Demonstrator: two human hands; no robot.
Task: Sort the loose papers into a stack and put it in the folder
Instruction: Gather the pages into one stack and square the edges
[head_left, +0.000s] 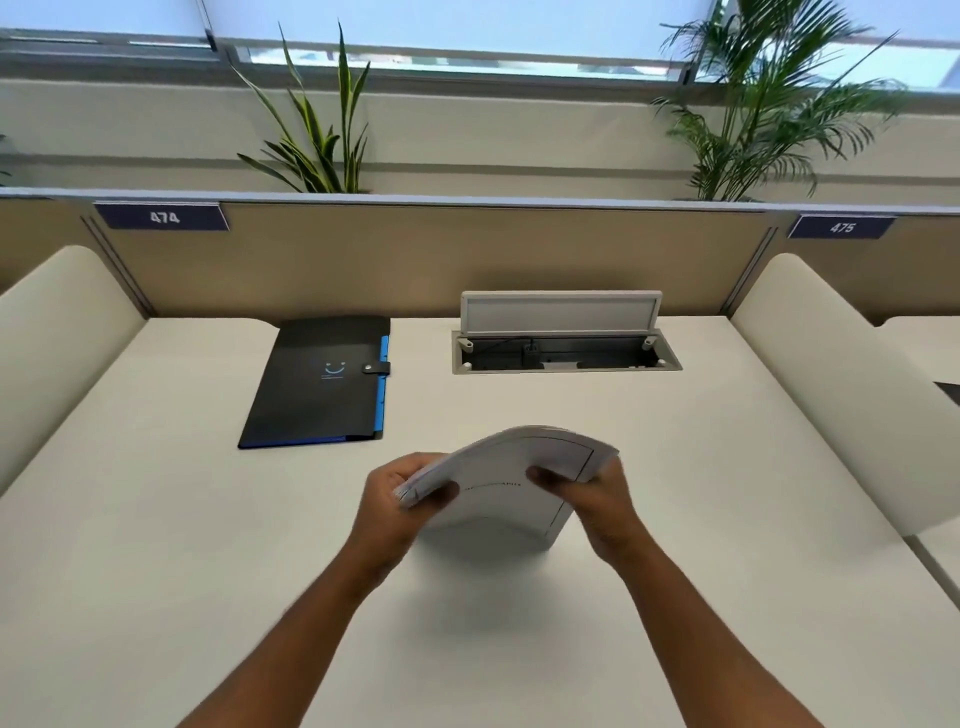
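- Far on the left, the black folder (317, 382) lies flat on the white desk (156, 545). It has a blue edge on its right side and a small strap with a snap. I think it is closed, because the strap sits over the cover.
- Next I see my left hand (397, 499), near the middle of the desk. Its fingers curl round the left edge of the stack of papers (511, 480), with the thumb on top. It is holding the stack.
- The stack is in the middle, lifted above the desk and between my two hands. It bends up in a hump, and its shadow falls on the desk under it. The pages look gathered into one pile, but the left edge looks a bit uneven.
- My right hand (589, 501) grips the right side of the stack, thumb on top and fingers under it.
- Behind the stack, far and a bit right, a cable box (566, 340) in the desk stands with its lid up.
- Two green plants (317, 135) stand past the far wall.
- I think I am at the step of making the pile neat. No loose sheets show on the desk.
- Next, I think I need to tap the edges even, then free one hand to undo the snap and open the folder. The folder sits well apart, far and left of the stack, so the pile must go that way.
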